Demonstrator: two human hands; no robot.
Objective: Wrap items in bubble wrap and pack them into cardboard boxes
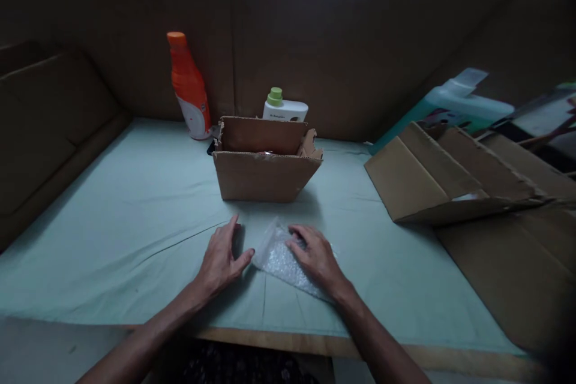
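Note:
A piece of clear bubble wrap [279,259] lies on the pale green cloth near the table's front edge. My right hand [315,255] rests flat on top of it, fingers stretched forward. My left hand [221,259] lies flat on the cloth just left of the wrap, fingers extended, its thumb touching the wrap's left edge. An open small cardboard box [265,175] stands just beyond both hands.
An orange bottle [189,89] and a white bottle with a green cap [283,107] stand behind the box against a cardboard wall. Flattened cardboard boxes [450,183] and a teal jug [454,105] lie at the right. The green cloth [135,216] covers the table.

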